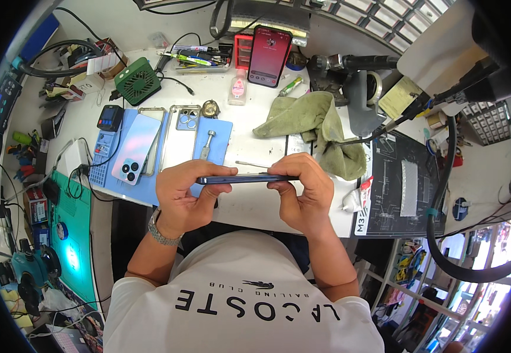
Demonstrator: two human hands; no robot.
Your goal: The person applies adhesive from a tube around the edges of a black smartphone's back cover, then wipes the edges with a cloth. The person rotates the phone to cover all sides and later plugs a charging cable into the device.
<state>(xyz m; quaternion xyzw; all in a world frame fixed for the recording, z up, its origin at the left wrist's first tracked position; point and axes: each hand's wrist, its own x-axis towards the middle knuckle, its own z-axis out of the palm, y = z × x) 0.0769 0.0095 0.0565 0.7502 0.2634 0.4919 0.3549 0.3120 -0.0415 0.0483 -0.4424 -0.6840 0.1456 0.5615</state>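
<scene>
A white shirt comes first. Beyond it, the left hand and right hand pinch a dark phone by its ends above the surface, near the front edge. A red-screened phone stands by the back edge

From here I see a slim, dark blue phone edge-on, its broad faces mostly hidden, gripped at one end by the left hand, at the other by the right, lengthwise over the white worktable's near part.
</scene>
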